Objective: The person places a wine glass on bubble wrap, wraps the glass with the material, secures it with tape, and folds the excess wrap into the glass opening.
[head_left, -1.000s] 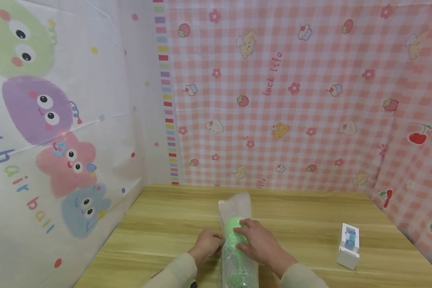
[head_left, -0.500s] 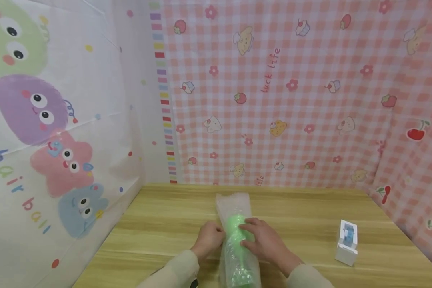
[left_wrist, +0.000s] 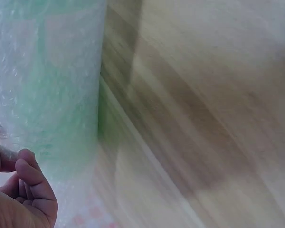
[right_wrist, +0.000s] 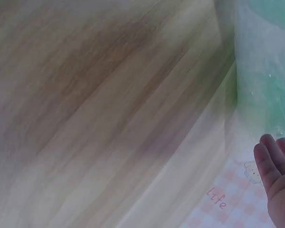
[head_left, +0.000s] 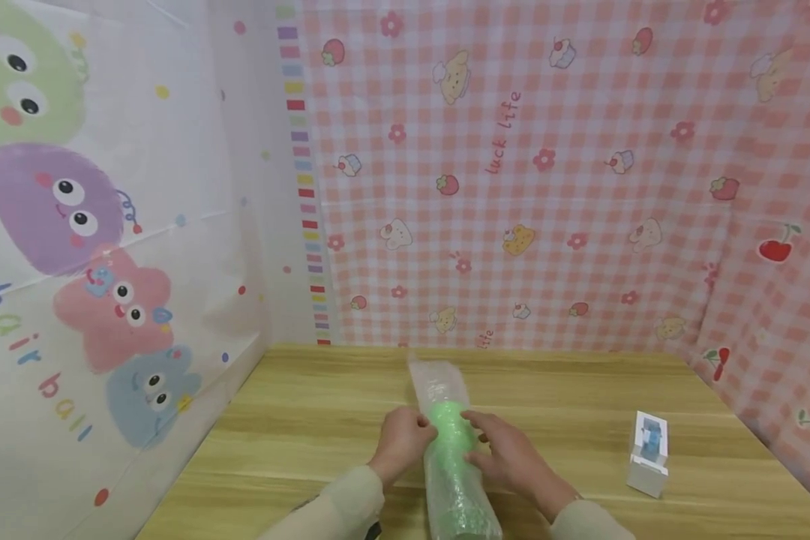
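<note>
A green object wrapped in bubble wrap [head_left: 448, 487] lies lengthwise in front of me, the loose end of the wrap stretching toward the back of the table. My left hand [head_left: 405, 441] is at its left side, thumb and forefinger pinching the edge of the wrap, as the left wrist view shows at the bubble wrap [left_wrist: 61, 95]. On the opposite side my right hand [head_left: 513, 457] rests its fingertips against the wrapped object, fingers extended. The right wrist view has these straight fingers [right_wrist: 270, 161] beside the wrap. The green object's exact kind is blurred by the wrap.
A small white box [head_left: 648, 454] with a light blue piece in its top stands on the wooden table [head_left: 297, 420] to the right. A pink checked cloth [head_left: 567, 195] hangs behind the table, and a white cartoon-print cloth [head_left: 196, 150] hangs on the left.
My left hand has moved up and right along the wrap. The wrapped object has turned slightly, its near end swinging right, and the right hand has shifted a little to the right.
</note>
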### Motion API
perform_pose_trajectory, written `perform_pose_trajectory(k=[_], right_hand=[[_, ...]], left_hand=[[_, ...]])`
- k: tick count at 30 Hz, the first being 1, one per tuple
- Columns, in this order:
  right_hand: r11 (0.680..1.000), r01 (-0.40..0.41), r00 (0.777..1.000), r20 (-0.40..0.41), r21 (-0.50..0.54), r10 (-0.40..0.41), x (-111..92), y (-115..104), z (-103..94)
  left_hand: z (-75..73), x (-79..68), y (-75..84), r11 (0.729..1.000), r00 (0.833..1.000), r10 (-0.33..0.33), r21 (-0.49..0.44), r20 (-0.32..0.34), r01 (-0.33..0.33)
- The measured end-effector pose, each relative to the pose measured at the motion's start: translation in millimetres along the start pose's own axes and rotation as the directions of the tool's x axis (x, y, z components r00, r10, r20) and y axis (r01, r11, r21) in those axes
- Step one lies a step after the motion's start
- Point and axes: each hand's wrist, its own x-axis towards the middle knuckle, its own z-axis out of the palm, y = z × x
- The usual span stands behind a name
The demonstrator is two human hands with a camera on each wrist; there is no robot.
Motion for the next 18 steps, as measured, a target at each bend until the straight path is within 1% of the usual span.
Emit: perform_pose_trajectory(k=[2, 4, 7, 9, 11, 16, 18], right_hand=[[0.998, 0.035, 0.999, 0.029, -0.048, -0.033, -0.9, 1.8, -1.3], [0.988, 0.099, 0.994, 0.053, -0.119, -0.094, -1.7, 2.9, -2.7], [0.952, 0.211, 0.977, 0.074, -0.223, -0.2, -2.8, 3.7, -4.3], [0.932, 0.252, 0.968, 0.08, -0.261, -0.24, -3.8, 3.1, -5.5], [0.923, 0.268, 0.963, 0.077, -0.277, -0.257, -4.7, 2.2, -6.4], [0.912, 0.264, 0.964, 0.069, -0.313, -0.256, -5.5, 1.4, -6.4], [0.91, 0.257, 0.966, 0.068, -0.326, -0.249, -5.8, 1.9, -6.2]], left_hand=[[1.3, 1.1, 2.2, 1.0, 1.0, 0.025, 0.014, -0.003, -0.025], [2.9, 1.9, 4.0, 0.999, 0.999, 0.047, 0.023, -0.003, -0.047], [4.8, 2.5, 6.2, 0.997, 0.998, 0.066, 0.025, -0.002, -0.066], [5.8, 2.5, 6.6, 0.997, 0.997, 0.077, 0.024, -0.003, -0.077], [5.7, 2.0, 7.0, 0.997, 0.997, 0.075, 0.011, -0.001, -0.075], [3.4, -1.0, 7.2, 0.997, 1.0, 0.013, -0.076, 0.012, -0.012], [3.4, -2.6, 7.5, 0.994, 1.0, -0.002, -0.107, 0.009, 0.003]])
